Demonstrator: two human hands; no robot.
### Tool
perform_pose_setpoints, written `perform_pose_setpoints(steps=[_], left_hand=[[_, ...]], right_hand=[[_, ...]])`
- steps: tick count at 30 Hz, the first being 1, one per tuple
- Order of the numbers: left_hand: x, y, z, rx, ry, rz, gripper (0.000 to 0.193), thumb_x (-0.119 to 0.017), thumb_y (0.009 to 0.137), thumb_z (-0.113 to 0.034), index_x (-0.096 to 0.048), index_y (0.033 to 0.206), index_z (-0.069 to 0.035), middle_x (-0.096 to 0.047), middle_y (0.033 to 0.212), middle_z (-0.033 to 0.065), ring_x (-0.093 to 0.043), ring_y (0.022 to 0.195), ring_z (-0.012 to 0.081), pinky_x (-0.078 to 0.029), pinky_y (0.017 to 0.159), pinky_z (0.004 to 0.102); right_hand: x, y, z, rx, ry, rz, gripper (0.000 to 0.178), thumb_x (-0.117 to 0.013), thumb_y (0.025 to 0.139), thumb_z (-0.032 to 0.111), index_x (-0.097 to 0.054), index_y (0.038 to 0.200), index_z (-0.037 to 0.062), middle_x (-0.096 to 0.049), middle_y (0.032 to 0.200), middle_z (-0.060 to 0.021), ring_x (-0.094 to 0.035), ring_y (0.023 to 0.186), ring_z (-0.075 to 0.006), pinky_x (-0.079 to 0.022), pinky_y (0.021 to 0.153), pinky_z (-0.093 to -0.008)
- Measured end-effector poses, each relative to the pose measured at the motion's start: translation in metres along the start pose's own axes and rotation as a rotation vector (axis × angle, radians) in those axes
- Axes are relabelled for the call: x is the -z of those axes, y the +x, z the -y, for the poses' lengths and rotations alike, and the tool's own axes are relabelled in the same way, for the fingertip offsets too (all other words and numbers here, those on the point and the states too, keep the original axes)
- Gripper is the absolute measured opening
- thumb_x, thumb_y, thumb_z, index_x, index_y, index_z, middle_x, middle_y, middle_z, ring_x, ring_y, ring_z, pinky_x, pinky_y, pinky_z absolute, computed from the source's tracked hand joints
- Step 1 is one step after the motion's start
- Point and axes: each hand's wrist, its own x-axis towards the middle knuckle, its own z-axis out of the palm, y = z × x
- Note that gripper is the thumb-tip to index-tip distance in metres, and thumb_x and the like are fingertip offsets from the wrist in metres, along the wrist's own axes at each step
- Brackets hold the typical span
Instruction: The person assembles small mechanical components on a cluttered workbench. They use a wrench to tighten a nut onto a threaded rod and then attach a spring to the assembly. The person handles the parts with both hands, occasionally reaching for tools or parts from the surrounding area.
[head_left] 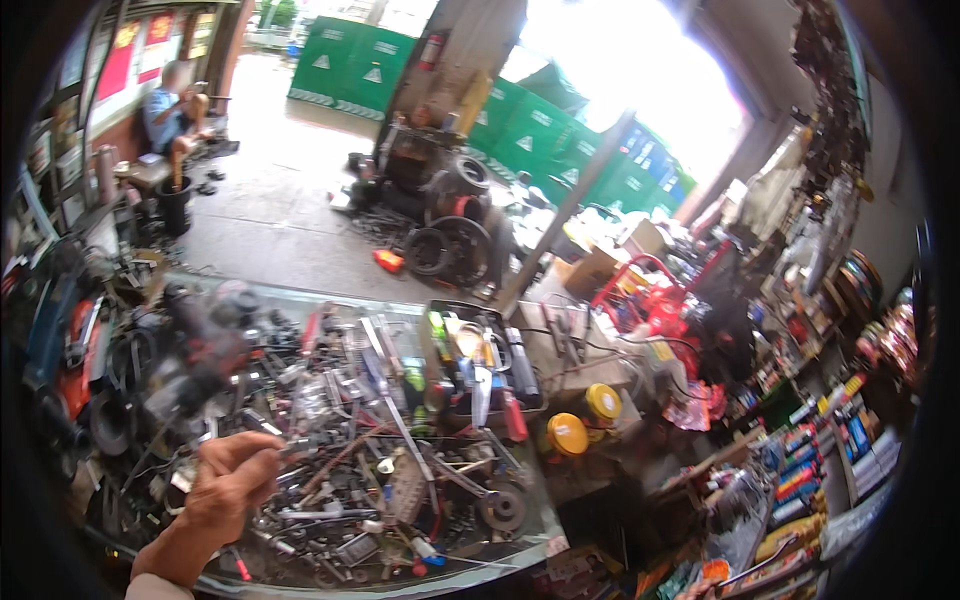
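My left hand (pixel 225 482) reaches in from the lower left, over a glass-topped bench (pixel 400 590) covered in loose metal parts. Its thumb and fingers are pinched together. Something small and greyish shows at the fingertips, too unclear to name. Around the hand lie sockets, bolts, rods and wrenches in a heap (pixel 330 480). Beyond it, a dark red and grey machine or tool (pixel 200 355) is blurred. My right hand is out of view.
A black tray (pixel 533 405) holds several hand tools on the bench. A grooved metal disc (pixel 503 507) lies near the right edge. Yellow-lidded jars (pixel 567 433) stand farther right. Crowded shelves (pixel 800 470) fill the right side. A person (pixel 165 110) sits far left.
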Motion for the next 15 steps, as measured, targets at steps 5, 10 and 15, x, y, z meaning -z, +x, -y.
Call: perform_pose_setpoints(steps=[5, 10, 15], left_hand=[[-0.017, 0.006, -0.021, -0.014, -0.116, 0.168, 0.018, -0.06, 0.096, -0.013, -0.064, 0.103, 0.002, -0.062, 0.076, -0.0001, -0.044, 0.054, 0.0011, -0.029, 0.044, 0.018], [-0.012, 0.002, -0.028, -0.156, -0.027, 0.226, 0.019, -0.068, 0.091, -0.012, -0.068, 0.102, 0.003, -0.064, 0.077, -0.0005, -0.051, 0.065, 0.0019, -0.037, 0.054, 0.0169], [-0.002, 0.018, -0.014, -0.065, -0.149, 0.397, 0.023, -0.069, 0.09, -0.015, -0.069, 0.107, 0.001, -0.058, 0.066, -0.0049, -0.04, 0.054, -0.0014, -0.026, 0.044, 0.0179]], right_hand=[[-0.165, -0.011, -0.075, -0.551, -0.465, 0.181, 0.035, -0.051, 0.097, 0.037, -0.052, 0.076, 0.009, -0.031, 0.049, 0.0007, -0.023, 0.033, -0.011, -0.021, 0.032, -0.0271], [-0.273, -0.078, -0.115, -0.202, -0.508, 0.966, 0.049, -0.045, 0.101, 0.043, -0.051, 0.069, 0.0055, -0.042, 0.051, 0.0038, -0.038, 0.046, -0.004, -0.026, 0.042, -0.0229], [-0.314, -0.101, -0.111, -0.166, -0.612, 1.191, 0.051, -0.047, 0.1, 0.041, -0.052, 0.065, 0.0044, -0.043, 0.052, 0.0038, -0.038, 0.047, -0.0041, -0.026, 0.043, -0.0232]])
